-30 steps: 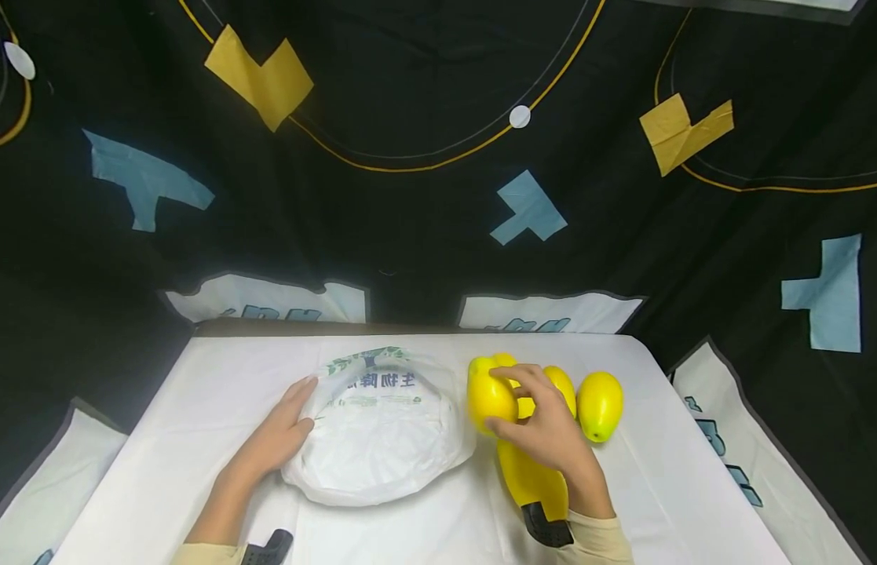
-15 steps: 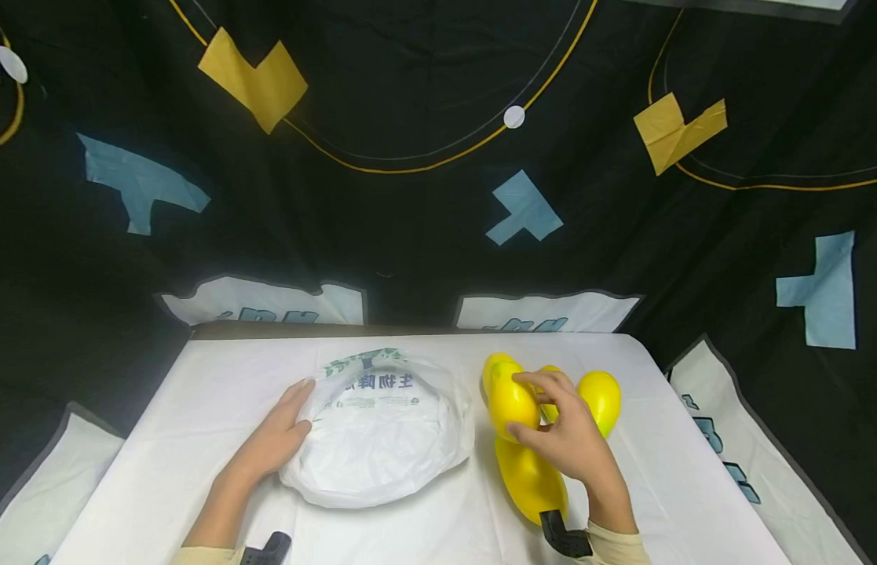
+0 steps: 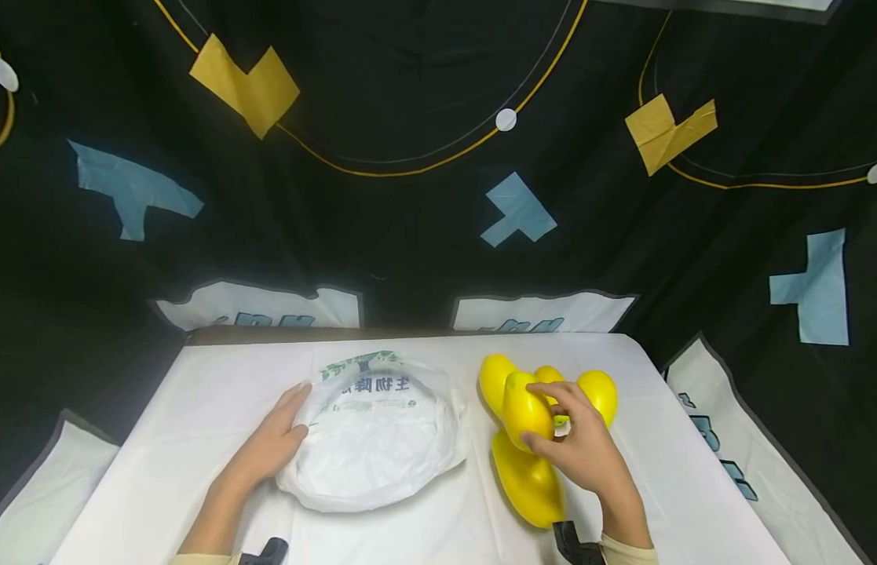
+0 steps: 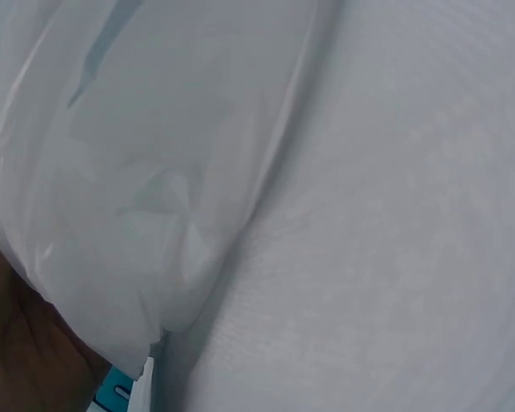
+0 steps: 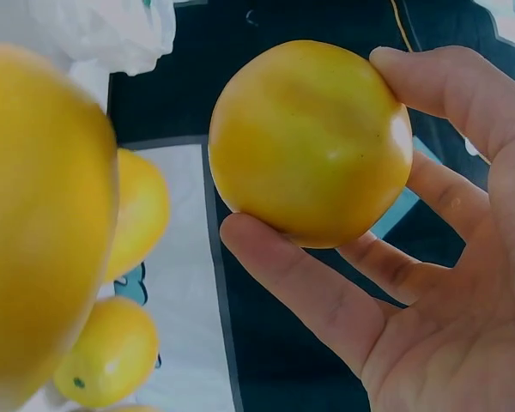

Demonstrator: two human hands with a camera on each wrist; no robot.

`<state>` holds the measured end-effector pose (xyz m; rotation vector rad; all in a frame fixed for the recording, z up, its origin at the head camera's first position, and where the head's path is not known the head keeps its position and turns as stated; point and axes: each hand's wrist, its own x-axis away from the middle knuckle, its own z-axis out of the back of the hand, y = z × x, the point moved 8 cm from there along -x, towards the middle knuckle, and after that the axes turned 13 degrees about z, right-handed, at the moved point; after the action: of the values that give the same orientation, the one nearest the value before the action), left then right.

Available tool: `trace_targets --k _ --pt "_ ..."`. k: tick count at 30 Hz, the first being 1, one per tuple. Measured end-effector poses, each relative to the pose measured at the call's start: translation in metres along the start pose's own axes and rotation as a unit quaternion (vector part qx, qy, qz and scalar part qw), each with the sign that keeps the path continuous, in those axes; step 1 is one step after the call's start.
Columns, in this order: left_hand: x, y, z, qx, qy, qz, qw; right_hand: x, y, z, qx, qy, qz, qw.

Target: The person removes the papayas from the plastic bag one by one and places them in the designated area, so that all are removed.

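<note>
A white plastic bag (image 3: pixel 381 463) with green and blue print spreads out in a rounded shape on the left half of the table. My left hand (image 3: pixel 272 435) rests against the bag's left edge, its fingers straight; the left wrist view shows the palm beside the bag film (image 4: pixel 146 189). With thumb and fingers my right hand (image 3: pixel 586 439) grips a yellow mango (image 3: pixel 526 412), also large in the right wrist view as a mango (image 5: pixel 309 146) between the fingers. Behind and below it lie other yellow mangoes, the nearest mango (image 3: pixel 526 486) close to my right wrist.
A mango (image 3: pixel 496 380) lies behind the held one, and another mango (image 3: pixel 599 392) lies to the right of my hand. White cloth covers the table (image 3: pixel 692 502). A black curtain (image 3: pixel 381 235) with tape patches hangs behind it.
My right hand has moved right and slightly toward me with the mango, away from the bag. The left hand stays at the bag. The head view has shifted slightly.
</note>
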<state>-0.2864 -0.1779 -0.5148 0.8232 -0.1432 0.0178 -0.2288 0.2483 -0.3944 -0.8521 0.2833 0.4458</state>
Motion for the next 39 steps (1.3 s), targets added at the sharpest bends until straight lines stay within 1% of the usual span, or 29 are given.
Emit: trace_targets --k 9,17,25,32,35,39 --pt "0.001 0.0 0.0 -0.003 0.002 -0.006 1.0 0.01 0.012 0.009 0.032 0.002 -0.018 0.999" --pt "0.003 -0.001 -0.001 -0.004 0.003 0.002 1.0 0.021 0.027 0.015 0.05 -0.002 -0.047 0.998" --pt "0.004 0.0 0.0 -0.006 0.005 0.004 1.0 0.028 0.039 0.019 0.072 -0.003 -0.037 0.997" --pt "0.003 0.0 0.0 -0.004 0.003 0.012 0.9999 0.035 0.05 0.017 0.08 -0.01 -0.048 0.996" --pt "0.003 0.0 0.0 -0.004 0.002 0.015 0.9999 0.039 0.057 0.016 0.084 -0.01 -0.064 0.994" --pt "0.004 0.0 -0.001 -0.006 0.003 0.016 0.9999 0.046 0.07 0.013 0.08 -0.024 -0.115 0.99"
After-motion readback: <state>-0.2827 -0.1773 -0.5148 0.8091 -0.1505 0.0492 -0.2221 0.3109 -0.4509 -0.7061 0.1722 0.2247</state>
